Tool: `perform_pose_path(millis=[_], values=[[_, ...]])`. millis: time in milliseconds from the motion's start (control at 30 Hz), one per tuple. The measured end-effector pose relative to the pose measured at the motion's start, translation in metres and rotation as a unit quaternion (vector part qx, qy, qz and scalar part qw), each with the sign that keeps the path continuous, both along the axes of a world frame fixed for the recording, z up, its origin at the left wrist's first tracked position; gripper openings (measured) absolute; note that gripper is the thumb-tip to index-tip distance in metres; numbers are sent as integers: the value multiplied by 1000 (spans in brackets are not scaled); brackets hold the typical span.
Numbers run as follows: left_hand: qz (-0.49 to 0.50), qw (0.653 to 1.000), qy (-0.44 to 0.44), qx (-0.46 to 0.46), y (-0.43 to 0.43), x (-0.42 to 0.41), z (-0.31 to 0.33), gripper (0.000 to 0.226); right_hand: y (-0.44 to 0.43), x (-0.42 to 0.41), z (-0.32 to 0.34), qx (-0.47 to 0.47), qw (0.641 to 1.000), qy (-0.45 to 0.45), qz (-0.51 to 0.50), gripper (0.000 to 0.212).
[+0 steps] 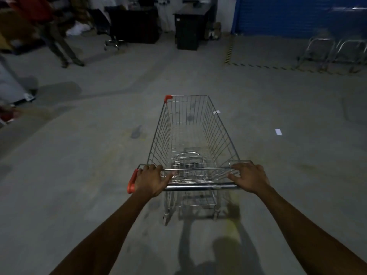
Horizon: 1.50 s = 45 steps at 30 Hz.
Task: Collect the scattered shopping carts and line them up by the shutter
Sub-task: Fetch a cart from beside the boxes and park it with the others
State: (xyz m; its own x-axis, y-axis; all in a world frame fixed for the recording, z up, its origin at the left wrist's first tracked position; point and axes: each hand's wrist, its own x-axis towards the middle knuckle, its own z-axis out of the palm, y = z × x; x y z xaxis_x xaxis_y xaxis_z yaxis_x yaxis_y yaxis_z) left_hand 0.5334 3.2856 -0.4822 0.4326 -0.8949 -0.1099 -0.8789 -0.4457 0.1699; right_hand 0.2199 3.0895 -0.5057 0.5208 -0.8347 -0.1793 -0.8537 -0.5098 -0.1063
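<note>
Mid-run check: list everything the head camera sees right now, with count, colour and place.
shopping cart: one, silver wire, red corner caps, centre
parked carts: at least two, silver, blurred, far right by shutter
shutter: one, blue, top right
hazard tape: one line, yellow-black, floor left of parked carts
cabinet: one, black, top centre
desk: one, black, left of cabinet
office chair: one, chrome base, by desk
person: one, standing, top left
paper scraps: two, white, floor right of cart
left hand: one, handle's left end, fingers hooked over rear wire
right hand: one, handle's right end, fingers spread
</note>
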Motion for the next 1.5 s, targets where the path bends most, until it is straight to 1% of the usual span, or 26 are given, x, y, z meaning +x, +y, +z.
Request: perform_pose_path(millis=[167, 300, 400, 467, 567, 700, 800, 867, 933, 1100, 1167, 1233, 1300, 1400, 1500], values=[[-31, 1000, -3, -3, -99, 34, -3, 97, -76, 19, -2, -1, 999, -18, -42, 60], [-65, 998, -10, -14, -189, 61, -10, 93, -147, 32, -8, -13, 997, -43, -65, 59], [-84, 996, -23, -14, -265, 81, -15, 93, -210, 41, -14, -27, 994, -56, -85, 66], [-98, 995, -30, -7, -316, 90, -16, 92, -252, 46, -14, -32, 993, -61, -99, 70], [-108, 993, -31, 16, -391, 97, -10, 85, -311, 50, -12, -33, 990, -61, -124, 68], [-142, 989, -17, 30, -489, 106, -4, 92, -386, 53, -8, -32, 987, -56, -150, 66], [-168, 984, -19, 48, -562, 108, -5, 91, -439, 52, -3, -41, 984, -52, -167, 71], [-176, 983, -21, 46, -609, 106, -7, 86, -478, 49, -3, -43, 981, -58, -181, 74], [-184, 982, -20, 43, -659, 103, -10, 85, -521, 45, -3, -44, 979, -64, -187, 72], [-191, 981, -17, 8, -784, 77, -14, 113, -643, 18, -4, -61, 977, -73, -193, 49], [-188, 982, -20, -2, -832, 64, -13, 118, -691, 6, -3, -59, 978, -63, -192, 49], [-183, 983, -17, -2, -877, 49, -10, 120, -735, -7, -1, -46, 979, -45, -191, 55], [-180, 984, -20, 4, -920, 35, -8, 117, -775, -19, 0, -33, 978, -35, -202, 60], [-182, 983, -24, 22, -980, 19, -6, 102, -831, -32, 4, -24, 976, -13, -214, 61], [-183, 982, -16, 35, -1039, 1, -3, 100, -884, -47, 7, -28, 976, -13, -217, 55]])
